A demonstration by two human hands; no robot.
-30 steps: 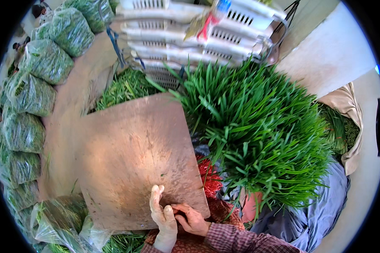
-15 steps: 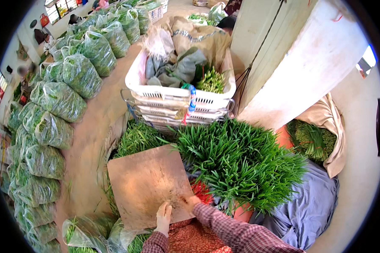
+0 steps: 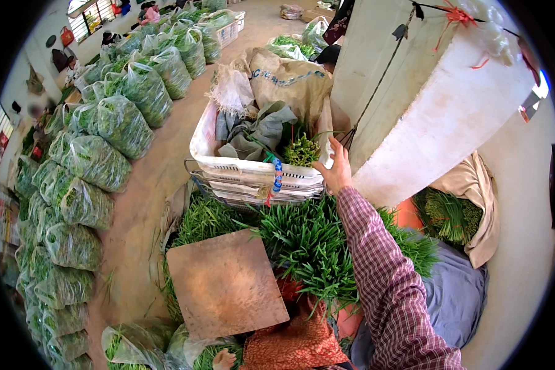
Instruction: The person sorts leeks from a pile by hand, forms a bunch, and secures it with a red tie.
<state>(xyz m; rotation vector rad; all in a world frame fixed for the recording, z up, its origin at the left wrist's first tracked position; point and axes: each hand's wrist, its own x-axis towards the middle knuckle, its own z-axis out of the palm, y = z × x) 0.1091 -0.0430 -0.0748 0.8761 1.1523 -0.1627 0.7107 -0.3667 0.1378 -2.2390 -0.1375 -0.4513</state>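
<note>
the right hand (image 3: 338, 171) has left the board and is now at the white plastic crate (image 3: 228, 165), by its right front corner, fingers spread and curved, with nothing visible between them. i cannot tell whether its thumb touches the bud-tipped green bunch (image 3: 302, 151) just beside it inside the crate. the left hand (image 3: 224, 359) has dropped to the lower edge; only part of it shows, so i cannot tell its grip. with both hands off the square brown board (image 3: 225, 283), handwork there seems paused. the board's surface is scuffed and stained; long-leaved greens (image 3: 302, 237) stand beyond and to its right, red patterned cloth (image 3: 293, 345) just below. farther out are a whitewashed pillar (image 3: 438, 111), blue-grey cloth (image 3: 453, 290), and clear bags of greens (image 3: 98, 161) lining the brown floor (image 3: 135, 222).
</note>
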